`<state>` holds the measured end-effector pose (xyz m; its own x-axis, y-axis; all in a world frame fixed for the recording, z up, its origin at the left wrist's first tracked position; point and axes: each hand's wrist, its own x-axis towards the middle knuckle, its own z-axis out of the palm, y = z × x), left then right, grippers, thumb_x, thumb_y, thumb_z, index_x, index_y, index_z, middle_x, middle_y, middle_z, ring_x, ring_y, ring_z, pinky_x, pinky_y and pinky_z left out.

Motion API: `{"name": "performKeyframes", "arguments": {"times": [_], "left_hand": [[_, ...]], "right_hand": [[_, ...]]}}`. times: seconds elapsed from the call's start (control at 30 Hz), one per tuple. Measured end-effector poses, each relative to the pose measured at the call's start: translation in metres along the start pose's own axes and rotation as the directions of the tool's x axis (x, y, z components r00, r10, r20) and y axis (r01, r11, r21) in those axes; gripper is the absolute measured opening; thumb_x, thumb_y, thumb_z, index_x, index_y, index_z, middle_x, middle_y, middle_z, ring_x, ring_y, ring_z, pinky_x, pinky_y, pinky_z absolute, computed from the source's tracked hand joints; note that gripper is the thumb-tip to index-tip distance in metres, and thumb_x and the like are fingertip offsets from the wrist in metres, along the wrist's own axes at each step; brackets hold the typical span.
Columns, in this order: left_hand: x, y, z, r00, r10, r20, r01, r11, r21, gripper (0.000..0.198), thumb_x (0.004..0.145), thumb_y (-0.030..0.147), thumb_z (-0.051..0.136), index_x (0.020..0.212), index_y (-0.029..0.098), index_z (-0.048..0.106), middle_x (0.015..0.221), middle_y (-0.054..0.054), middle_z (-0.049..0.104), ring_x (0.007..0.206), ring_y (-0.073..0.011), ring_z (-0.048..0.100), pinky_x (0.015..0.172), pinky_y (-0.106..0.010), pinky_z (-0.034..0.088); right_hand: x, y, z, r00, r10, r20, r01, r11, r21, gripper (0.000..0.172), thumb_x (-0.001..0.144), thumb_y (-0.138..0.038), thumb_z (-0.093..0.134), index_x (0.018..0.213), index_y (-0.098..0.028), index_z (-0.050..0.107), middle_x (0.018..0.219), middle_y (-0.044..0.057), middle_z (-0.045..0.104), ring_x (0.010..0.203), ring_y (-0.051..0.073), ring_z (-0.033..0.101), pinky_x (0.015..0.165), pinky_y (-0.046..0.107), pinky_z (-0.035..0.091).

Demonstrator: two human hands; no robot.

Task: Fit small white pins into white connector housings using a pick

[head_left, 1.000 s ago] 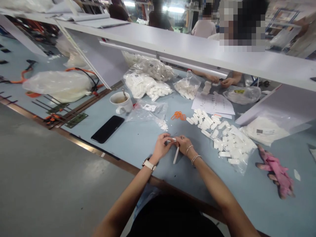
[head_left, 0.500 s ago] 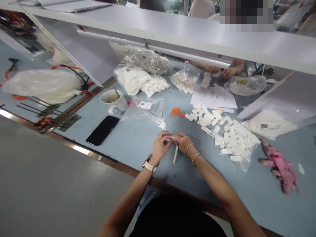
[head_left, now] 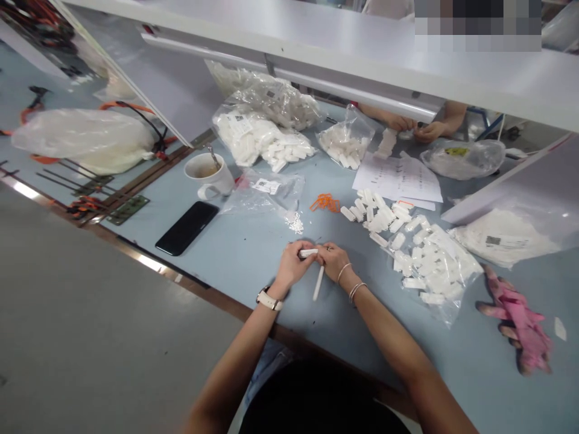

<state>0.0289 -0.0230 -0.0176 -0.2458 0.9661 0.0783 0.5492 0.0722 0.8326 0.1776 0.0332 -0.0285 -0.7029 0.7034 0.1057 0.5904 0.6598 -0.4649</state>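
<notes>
My left hand (head_left: 293, 264) is closed on a small white plastic piece (head_left: 308, 253), oblong like the ones heaped to the right. Beside it, fingertips nearly meeting, my right hand (head_left: 333, 260) is closed around a slim white pen-like stick (head_left: 318, 284), whose lower end sticks out toward me. The stick's other end is hidden by the fingers. Just beyond the hands lies a little pile of tiny white parts (head_left: 295, 223), with orange loop-shaped pieces (head_left: 325, 202) behind it. Many white plastic pieces (head_left: 380, 212) spill from a clear bag (head_left: 446, 256) at right.
A black phone (head_left: 187, 228) and a mug (head_left: 208, 175) with a spoon stand at left. Filled plastic bags (head_left: 262, 135) and printed sheets (head_left: 398, 178) lie behind. A pink glove (head_left: 520, 319) is at right. Under the shelf (head_left: 316, 36), another person's hands (head_left: 427, 129) show.
The view has shifted slightly. My hands stay together at the same spot, and more of the white plastic piece shows in the left fingers. The stick's lower end has swung slightly left.
</notes>
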Motion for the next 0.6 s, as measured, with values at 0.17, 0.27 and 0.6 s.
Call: {"name": "performKeyframes", "arguments": {"times": [0.17, 0.27, 0.6], "left_hand": [[0.008, -0.013, -0.023, 0.988, -0.116, -0.098, 0.113, 0.993, -0.029, 0.019, 0.080, 0.030, 0.055, 0.087, 0.016, 0.067, 0.079, -0.004, 0.070, 0.068, -0.0159, 0.062, 0.067, -0.027, 0.049], [0.025, -0.016, -0.033, 0.982, -0.143, -0.126, 0.159, 0.979, 0.131, 0.020, 0.081, 0.027, 0.053, 0.084, 0.016, 0.069, 0.086, -0.006, 0.072, 0.073, -0.0179, 0.063, 0.073, -0.029, 0.048], [0.050, -0.012, -0.031, 0.983, -0.169, -0.076, 0.185, 0.898, 0.400, 0.016, 0.079, 0.026, 0.057, 0.076, 0.018, 0.070, 0.082, -0.008, 0.073, 0.071, -0.0206, 0.064, 0.065, -0.028, 0.043]], "right_hand": [[0.003, 0.002, -0.002, 0.999, 0.046, 0.022, -0.049, 0.992, 0.119, 0.004, 0.085, -0.023, 0.061, 0.086, -0.020, 0.065, 0.072, 0.000, 0.061, 0.076, 0.015, 0.053, 0.066, 0.021, 0.038], [0.005, 0.004, 0.000, 0.997, 0.065, 0.031, -0.069, 0.981, 0.181, 0.003, 0.083, -0.023, 0.064, 0.084, -0.020, 0.065, 0.067, -0.001, 0.058, 0.073, 0.014, 0.052, 0.066, 0.021, 0.038], [0.002, 0.003, 0.001, 0.999, 0.041, 0.016, -0.044, 0.969, 0.243, 0.002, 0.082, -0.022, 0.064, 0.084, -0.021, 0.064, 0.064, -0.002, 0.057, 0.074, 0.015, 0.052, 0.065, 0.020, 0.038]]}}
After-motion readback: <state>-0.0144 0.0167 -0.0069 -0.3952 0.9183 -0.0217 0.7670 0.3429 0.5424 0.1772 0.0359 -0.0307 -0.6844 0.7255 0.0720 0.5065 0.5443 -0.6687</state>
